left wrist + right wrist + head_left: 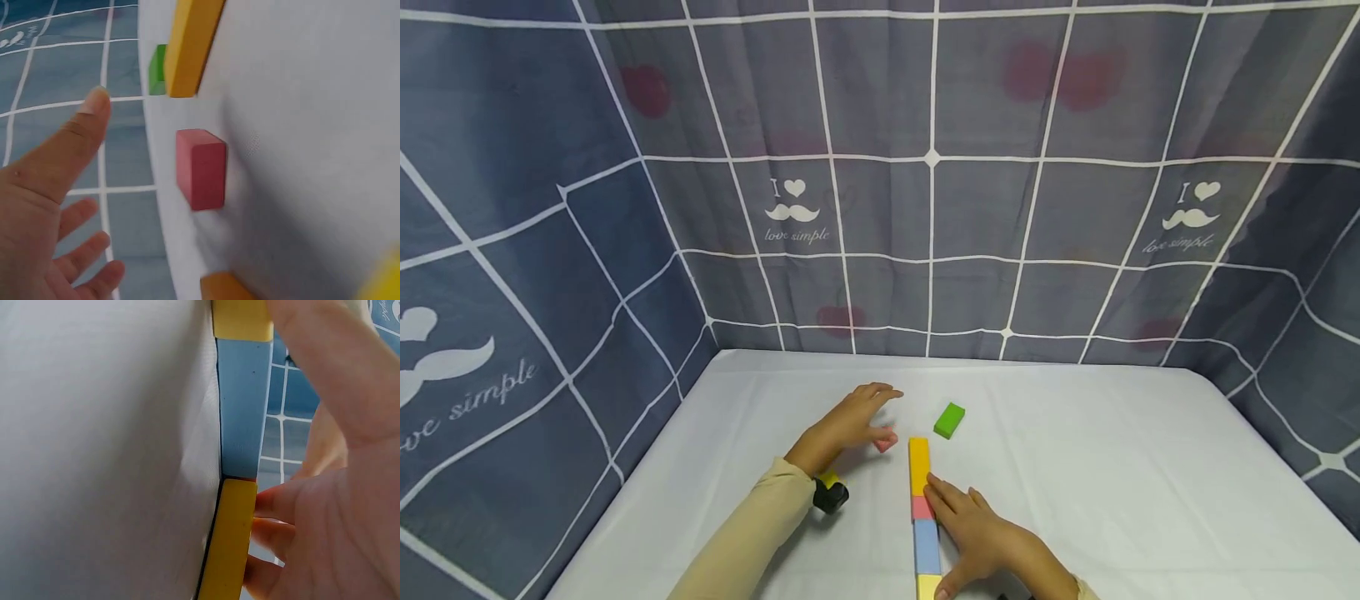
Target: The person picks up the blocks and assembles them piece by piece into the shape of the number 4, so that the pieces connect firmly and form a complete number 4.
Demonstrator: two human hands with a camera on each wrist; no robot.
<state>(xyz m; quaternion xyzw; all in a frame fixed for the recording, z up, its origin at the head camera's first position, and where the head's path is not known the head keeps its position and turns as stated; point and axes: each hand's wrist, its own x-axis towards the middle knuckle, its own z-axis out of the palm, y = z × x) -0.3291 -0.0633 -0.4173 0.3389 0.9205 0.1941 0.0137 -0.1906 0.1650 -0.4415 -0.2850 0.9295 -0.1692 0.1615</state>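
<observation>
A straight row of blocks lies along the table: an orange-yellow block [919, 467] at the far end, then a pink block [921, 507], a light blue block [927, 546] and a pale yellow block [928, 586]. Along the row's right side rests my right hand [981, 537]; its fingertips touch near the orange-yellow and pink blocks, and its thumb is at the pale yellow one. My left hand [850, 421], fingers spread, hovers over a loose red block [206, 170]. Daylight shows between that block and the hand in the left wrist view.
Beyond the row a green block [950, 420] lies tilted on the white tablecloth [1112, 467]. Another yellow block [830, 479] is partly hidden by the left wrist. An orange block [225, 287] shows at the left wrist view's bottom edge. Checked curtains [880, 208] surround the table.
</observation>
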